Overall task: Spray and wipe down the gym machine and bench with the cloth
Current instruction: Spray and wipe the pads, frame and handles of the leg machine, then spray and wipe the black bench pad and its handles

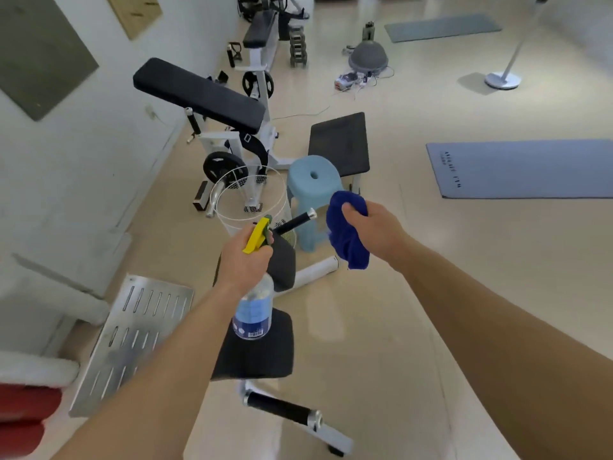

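My left hand (pixel 243 260) grips the spray bottle (pixel 253 313) by its neck, and my right hand (pixel 378 232) clutches the bunched blue cloth (pixel 346 240). The bottle hangs over the gym machine's black seat pad (pixel 262 353); the bench (pixel 199 91) stands beyond.

2 bare arms reach forward, left hand (pixel 243 260) gripping spray bottle (pixel 253 313), right hand (pixel 374 232) clutching cloth (pixel 346 240).

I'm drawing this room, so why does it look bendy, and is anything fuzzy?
Head view: the wide lens bends the wall; the red rolls in the bottom-left corner look fuzzy; the floor has a pale shine beside the spray bottle.
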Demonstrator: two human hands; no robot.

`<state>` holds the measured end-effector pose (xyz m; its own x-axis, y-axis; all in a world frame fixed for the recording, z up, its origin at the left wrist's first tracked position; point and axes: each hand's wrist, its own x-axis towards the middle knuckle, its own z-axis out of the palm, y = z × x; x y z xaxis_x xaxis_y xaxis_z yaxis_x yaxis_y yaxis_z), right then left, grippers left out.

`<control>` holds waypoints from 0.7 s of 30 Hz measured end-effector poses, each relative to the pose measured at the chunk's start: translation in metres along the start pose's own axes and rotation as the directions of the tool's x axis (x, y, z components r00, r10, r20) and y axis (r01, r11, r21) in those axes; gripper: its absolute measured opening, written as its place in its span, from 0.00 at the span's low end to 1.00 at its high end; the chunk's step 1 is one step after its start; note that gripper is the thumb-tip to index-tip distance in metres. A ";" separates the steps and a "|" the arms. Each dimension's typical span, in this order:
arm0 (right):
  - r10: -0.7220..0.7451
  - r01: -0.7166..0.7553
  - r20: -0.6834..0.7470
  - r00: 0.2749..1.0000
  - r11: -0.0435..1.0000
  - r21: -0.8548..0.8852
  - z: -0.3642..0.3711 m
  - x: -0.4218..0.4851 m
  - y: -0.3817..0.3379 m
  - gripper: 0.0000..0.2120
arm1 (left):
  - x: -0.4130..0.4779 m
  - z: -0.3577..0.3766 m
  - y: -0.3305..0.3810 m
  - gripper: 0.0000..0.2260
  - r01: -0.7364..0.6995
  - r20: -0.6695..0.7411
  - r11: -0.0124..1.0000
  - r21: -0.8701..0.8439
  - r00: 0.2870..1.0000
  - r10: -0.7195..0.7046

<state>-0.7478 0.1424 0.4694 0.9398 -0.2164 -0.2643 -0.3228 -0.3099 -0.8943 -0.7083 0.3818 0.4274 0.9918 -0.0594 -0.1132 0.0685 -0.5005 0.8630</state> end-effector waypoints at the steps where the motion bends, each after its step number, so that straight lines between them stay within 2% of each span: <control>1: -0.013 0.013 -0.008 1.000 1.000 -0.004 -0.012 -0.001 -0.004 0.16 | -0.002 0.006 0.010 0.10 0.005 -0.009 1.000 -0.023 1.000 -0.005; 4: -0.039 0.038 -0.026 0.999 0.999 -0.036 -0.042 0.007 -0.008 0.13 | 0.007 0.030 0.033 0.09 -0.003 -0.038 0.999 -0.046 0.999 0.001; 10: -0.069 0.071 0.030 0.997 0.993 -0.096 -0.075 0.048 0.004 0.11 | 0.035 0.081 0.055 0.05 -0.056 -0.106 0.998 0.009 0.993 0.057; 17: -0.142 0.157 0.094 0.985 0.972 -0.174 -0.132 0.145 0.002 0.11 | 0.098 0.149 0.079 0.05 0.017 -0.224 0.995 -0.102 0.974 -0.040; 21: -0.184 0.209 0.146 0.972 0.960 -0.188 -0.171 0.215 -0.027 0.13 | 0.148 0.179 0.105 0.04 0.046 -0.278 0.996 -0.075 0.958 -0.065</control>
<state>-0.5564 -0.0540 0.4985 0.9892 -0.0188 -0.1452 -0.1340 -0.5170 -0.8455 -0.5732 0.1656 0.4133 0.9760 0.2159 -0.0273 0.1216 -0.4368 0.8913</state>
